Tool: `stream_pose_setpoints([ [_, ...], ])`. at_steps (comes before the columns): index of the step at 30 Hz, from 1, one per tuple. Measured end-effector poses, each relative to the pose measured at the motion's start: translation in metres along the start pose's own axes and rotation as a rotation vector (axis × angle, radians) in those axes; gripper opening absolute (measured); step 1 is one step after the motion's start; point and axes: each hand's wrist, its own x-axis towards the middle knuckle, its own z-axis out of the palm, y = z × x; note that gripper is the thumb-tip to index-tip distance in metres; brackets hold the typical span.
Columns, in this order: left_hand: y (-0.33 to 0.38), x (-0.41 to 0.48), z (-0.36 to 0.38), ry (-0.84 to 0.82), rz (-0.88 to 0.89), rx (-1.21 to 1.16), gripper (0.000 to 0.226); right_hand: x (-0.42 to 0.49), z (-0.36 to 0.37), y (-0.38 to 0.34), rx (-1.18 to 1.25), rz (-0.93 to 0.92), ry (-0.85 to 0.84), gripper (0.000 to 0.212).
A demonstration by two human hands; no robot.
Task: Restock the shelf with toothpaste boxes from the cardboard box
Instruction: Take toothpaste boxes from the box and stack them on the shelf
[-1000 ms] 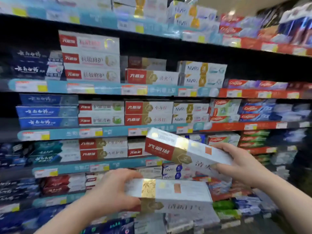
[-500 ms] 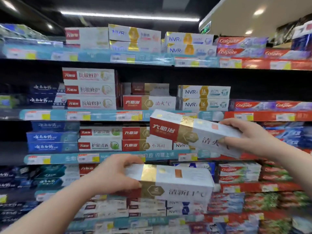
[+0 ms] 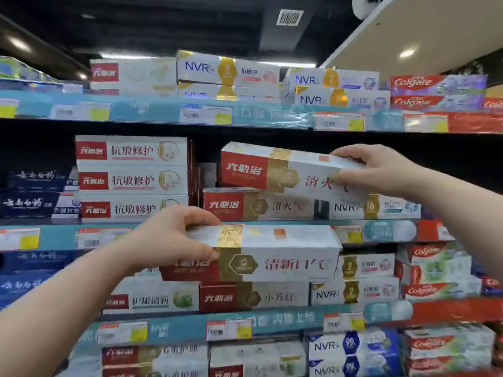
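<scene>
**Toothpaste boxes (image 3: 288,263) held up to the shelf (image 3: 60,236), one in each hand**

At far left, dark blue cartons (image 3: 30,204) sit on the middle tier. Just beside them is a stack (image 3: 133,180) of three white cartons with red labels.

The left forearm rises from the lower left corner. The left hand (image 3: 174,238) grips the left end of the lower box. Its fingers curl over the top edge and its thumb presses the front face. This box lies level in the air, in front of the shelf's blue price rail and the cartons below it.

Further right, a single matching carton (image 3: 258,205) lies on the middle tier, with an NVR carton (image 3: 381,206) just beside it. The upper box (image 3: 285,170) hangs right above that single carton, its left end a little higher than its right. Whether the two touch is not clear.

The right arm reaches in from the right edge and angles upward. The right hand (image 3: 381,170) clasps the right end of the upper box, with fingers wrapped over the top and the thumb on the front.

Colgate cartons (image 3: 435,85) fill the top tier at far right.
</scene>
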Motion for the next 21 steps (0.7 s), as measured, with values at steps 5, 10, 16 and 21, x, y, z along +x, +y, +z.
stream_pose_setpoints([
  [5,-0.013,0.026,-0.015,0.007,-0.009,-0.004,0.051,0.042,0.022,0.003,0.025,-0.023,-0.008,0.039],
  [10,-0.018,0.041,-0.023,0.010,-0.002,-0.015,0.046,0.077,0.041,0.006,0.010,-0.042,-0.068,0.048],
  [16,-0.012,0.057,-0.027,0.067,-0.040,-0.011,0.049,0.108,0.054,0.014,0.041,-0.052,-0.125,0.048],
  [21,0.002,0.071,-0.019,0.072,-0.031,-0.027,0.037,0.131,0.061,0.026,0.077,-0.084,-0.147,0.051],
])
